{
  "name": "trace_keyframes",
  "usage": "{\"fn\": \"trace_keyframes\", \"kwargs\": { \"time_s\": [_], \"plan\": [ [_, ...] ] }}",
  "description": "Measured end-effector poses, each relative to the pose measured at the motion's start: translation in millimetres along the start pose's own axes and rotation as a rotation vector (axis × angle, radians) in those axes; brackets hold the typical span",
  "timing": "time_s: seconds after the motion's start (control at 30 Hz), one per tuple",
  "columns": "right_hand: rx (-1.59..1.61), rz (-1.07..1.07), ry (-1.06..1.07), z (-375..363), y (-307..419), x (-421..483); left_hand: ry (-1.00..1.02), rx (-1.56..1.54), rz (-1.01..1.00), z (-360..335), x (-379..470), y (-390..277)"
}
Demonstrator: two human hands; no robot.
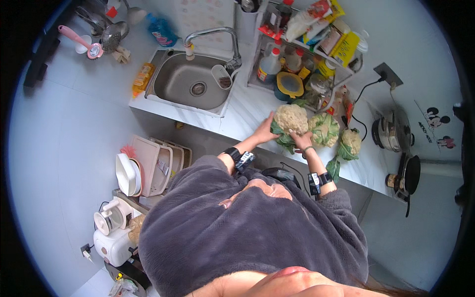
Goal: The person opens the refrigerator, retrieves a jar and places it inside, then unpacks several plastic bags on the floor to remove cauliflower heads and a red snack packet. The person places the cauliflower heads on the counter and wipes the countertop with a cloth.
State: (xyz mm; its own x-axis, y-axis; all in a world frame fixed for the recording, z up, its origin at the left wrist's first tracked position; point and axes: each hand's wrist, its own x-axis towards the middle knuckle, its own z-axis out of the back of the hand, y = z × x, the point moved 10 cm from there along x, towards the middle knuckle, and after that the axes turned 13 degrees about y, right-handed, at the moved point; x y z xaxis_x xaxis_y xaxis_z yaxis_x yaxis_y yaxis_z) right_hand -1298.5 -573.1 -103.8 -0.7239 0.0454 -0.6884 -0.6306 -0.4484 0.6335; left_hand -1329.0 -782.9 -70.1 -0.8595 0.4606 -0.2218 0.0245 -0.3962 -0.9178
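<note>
A large cauliflower [291,118] with green leaves at its base rests on the marbled worktop [241,107]. Against its left side is my left hand [266,130], the fingers reaching along the head and leaves. My right hand [301,139] grips it from the front right, with the thumb on the florets. Together the two hands hold it between them. Just to the right sits a second cauliflower [324,130], partly wrapped in its leaves. A smaller cauliflower [350,144] lies farther right, one leaf [333,169] hanging over the worktop's front edge.
Left of the cauliflowers is a steel sink [178,83] with a faucet [234,44]. Behind them stands a rack [256,70] crowded with bottles, jars and packets. An electric pot [394,131] and a black pan [412,174] occupy the right end. Plastic baskets [152,167] stand lower left.
</note>
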Motion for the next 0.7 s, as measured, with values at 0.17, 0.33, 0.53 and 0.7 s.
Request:
{"fn": "trace_keyframes", "kwargs": {
  "time_s": [0.17, 0.33, 0.53, 0.7],
  "plan": [
    [-0.180, 0.338, -0.276, 11.4, 1.9, 1.0, -0.005, 0.068, -0.009, -13.3, 9.6, 0.2],
    [-0.031, 0.232, -0.145, 18.7, -26.6, -0.9, 0.009, 0.064, -0.015, -25.0, 7.2, 2.2],
    [-0.253, 0.226, -0.158, 35.9, 9.7, -20.4, 0.192, -0.044, 0.093, -39.9, 2.7, 15.6],
    [-0.574, 0.486, -0.440, 62.3, 113.5, -75.0, 0.253, 0.070, 0.061, -14.1, 2.4, 16.2]
  ]
}}
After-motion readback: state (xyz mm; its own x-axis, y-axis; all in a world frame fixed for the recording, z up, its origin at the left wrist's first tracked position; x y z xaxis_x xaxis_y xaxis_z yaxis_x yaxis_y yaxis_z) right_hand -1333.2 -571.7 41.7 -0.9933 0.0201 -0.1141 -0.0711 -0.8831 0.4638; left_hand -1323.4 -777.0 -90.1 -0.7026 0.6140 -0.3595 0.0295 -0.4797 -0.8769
